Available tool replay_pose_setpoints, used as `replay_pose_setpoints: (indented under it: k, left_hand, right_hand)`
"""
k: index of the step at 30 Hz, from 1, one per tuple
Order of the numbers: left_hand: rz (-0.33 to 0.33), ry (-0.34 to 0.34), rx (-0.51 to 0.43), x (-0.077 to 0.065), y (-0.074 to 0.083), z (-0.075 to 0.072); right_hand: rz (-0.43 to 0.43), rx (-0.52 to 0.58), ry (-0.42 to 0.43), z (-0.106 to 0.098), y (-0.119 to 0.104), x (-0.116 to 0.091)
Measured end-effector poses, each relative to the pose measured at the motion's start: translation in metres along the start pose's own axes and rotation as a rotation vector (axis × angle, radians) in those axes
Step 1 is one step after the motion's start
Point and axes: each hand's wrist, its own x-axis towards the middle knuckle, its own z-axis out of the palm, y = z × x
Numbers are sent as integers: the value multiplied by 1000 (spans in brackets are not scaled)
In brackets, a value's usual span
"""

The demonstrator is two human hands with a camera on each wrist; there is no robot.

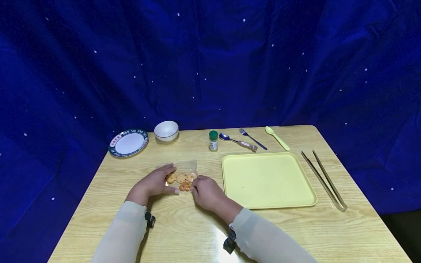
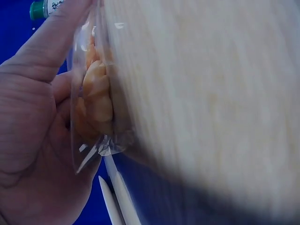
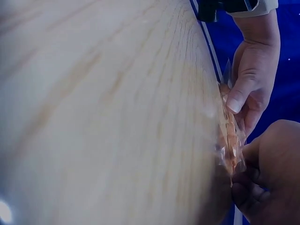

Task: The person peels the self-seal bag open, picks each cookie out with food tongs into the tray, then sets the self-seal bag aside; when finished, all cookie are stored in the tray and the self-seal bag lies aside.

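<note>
A clear plastic snack bag (image 1: 182,178) of round crackers and a pretzel-like piece lies on the table. My left hand (image 1: 157,182) rests over its left end, thumb and fingers spread apart along the two sides. At the bag's lower right edge, my right hand (image 1: 208,192) has curled fingers and pinches the plastic. The left wrist view shows the bag (image 2: 97,98) side-on, beside the thumb and palm. In the right wrist view the right fingertips (image 3: 241,192) meet the bag's end, with the left thumb farther along it.
A yellow tray (image 1: 268,182) lies right of the bag, with metal tongs (image 1: 325,180) beyond it. Along the back are a rimmed plate (image 1: 129,143), white bowl (image 1: 166,130), green-capped seasoning jar (image 1: 213,141), spoon (image 1: 238,141), fork (image 1: 252,138) and light green spoon (image 1: 277,138).
</note>
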Motion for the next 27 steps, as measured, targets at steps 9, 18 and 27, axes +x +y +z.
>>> replay_pose_setpoints:
  k: [9, 18, 27]
  left_hand:
    - [-7, 3, -10, -1, 1, 0]
    - [-8, -7, -11, -3, 1, -2]
    - [26, -21, 19, -3, 1, -5]
  right_hand:
    - [43, 92, 46, 3, 3, 1]
    - [82, 118, 36, 2, 4, 1]
    - [62, 107, 1, -2, 6, -2]
